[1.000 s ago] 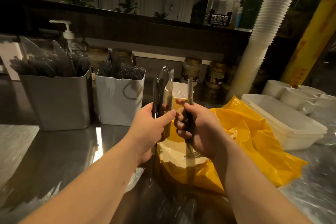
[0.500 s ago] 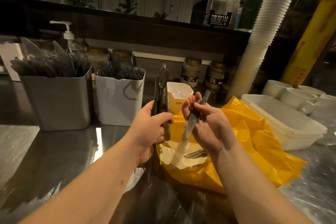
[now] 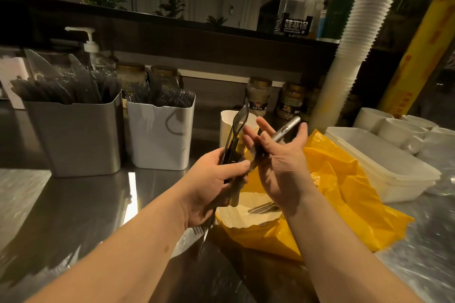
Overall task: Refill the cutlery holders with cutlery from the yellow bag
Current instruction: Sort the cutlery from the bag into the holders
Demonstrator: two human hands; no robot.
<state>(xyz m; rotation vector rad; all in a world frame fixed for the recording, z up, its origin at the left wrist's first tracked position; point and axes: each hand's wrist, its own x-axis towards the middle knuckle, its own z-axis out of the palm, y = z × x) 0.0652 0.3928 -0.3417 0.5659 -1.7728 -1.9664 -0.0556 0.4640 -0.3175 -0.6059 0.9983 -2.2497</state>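
1. The left hand (image 3: 211, 184) is gripping a bundle of dark plastic cutlery (image 3: 237, 120), fingers and thumb curling round its middle. The tips are pointing to 12 o'clock and the lower ends are hanging toward 6.
2. The right hand (image 3: 283, 167) is lying palm up just beside it at 3 o'clock with its fingers spreading. A silver metal utensil (image 3: 288, 128) is resting across them, its handle pointing to 1 o'clock and its lower end reaching the left thumb.
3. The yellow bag (image 3: 349, 194) is sitting directly under both hands and spreading toward 4 o'clock. A fork (image 3: 262, 208) is lying in its open mouth.
4. Half a second ago the right fingers were curling round the silver utensil and aiming it down into the bag. Now they are opening, and the utensil is lying nearly level, passing toward the left hand. The left grip is staying as it was.
5. The grey holder (image 3: 73, 138) and the white holder (image 3: 160, 140) are standing at 10 o'clock, touching or nearly so, both crowded with dark cutlery. A small white holder (image 3: 226, 125) is standing right behind the hands at 12.
6. Bare steel counter (image 3: 73, 209) is showing at 8 to 9 o'clock. White lidded tubs (image 3: 384, 167) are pressing against the bag at 3, and a stack of paper cups (image 3: 354, 56) is rising at 1.
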